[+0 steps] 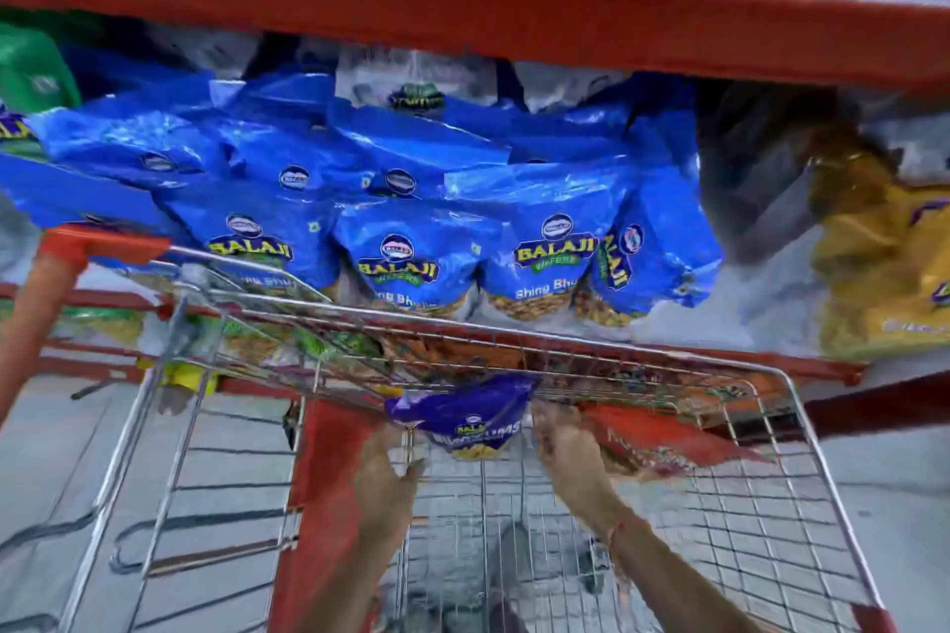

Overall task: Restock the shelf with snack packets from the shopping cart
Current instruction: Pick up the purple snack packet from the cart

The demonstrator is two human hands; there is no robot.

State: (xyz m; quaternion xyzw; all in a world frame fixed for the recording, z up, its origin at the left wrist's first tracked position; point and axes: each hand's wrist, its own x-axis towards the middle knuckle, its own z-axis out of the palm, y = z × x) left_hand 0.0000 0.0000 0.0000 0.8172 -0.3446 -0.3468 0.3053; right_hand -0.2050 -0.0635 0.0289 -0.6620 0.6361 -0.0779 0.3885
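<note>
A wire shopping cart (802, 432) stands below me against the shelf. Inside it, a purple-blue Balaji snack packet (465, 419) sits between my two hands at the cart's far end. My left hand (383, 475) is at the packet's left side with the thumb spread, and my right hand (565, 447) touches its right side; the picture is blurred, so the grip itself is unclear. Red packets (663, 437) lie in the cart to the right. The shelf (514, 23) with a red front edge holds rows of blue Balaji packets (406, 262).
Yellow packets (884, 262) fill the shelf at the right, green ones (31, 67) at the far left. The cart's red handle (97, 244) is at the left. A red upright post (329, 488) stands beside the cart. Grey floor lies on both sides.
</note>
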